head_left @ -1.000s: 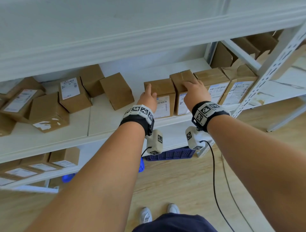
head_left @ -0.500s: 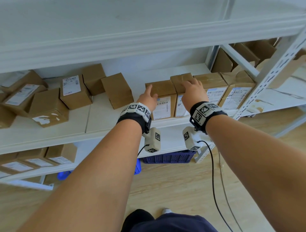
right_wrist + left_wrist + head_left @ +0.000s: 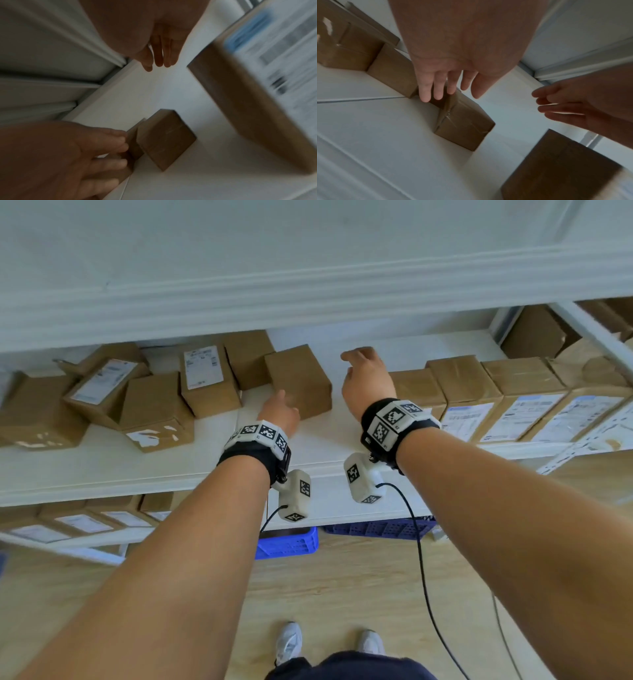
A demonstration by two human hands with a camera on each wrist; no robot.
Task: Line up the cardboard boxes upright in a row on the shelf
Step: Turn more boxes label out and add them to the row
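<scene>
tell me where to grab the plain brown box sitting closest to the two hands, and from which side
Take the plain box by its two opposite side faces, one hand on each. It stands alone and turned at an angle, with bare shelf on both sides, so the left hand can come in from its left and the right hand from its right. Both hands are open and already flank it.

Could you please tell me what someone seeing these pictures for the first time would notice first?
Two bare forearms with marker-covered wristbands reach to a white shelf. The open left hand and open right hand flank a plain brown cardboard box standing askew mid-shelf. To the right, a neat row of labelled cardboard boxes stands upright along the front edge; to the left lies a jumble of tilted cardboard boxes.
</scene>
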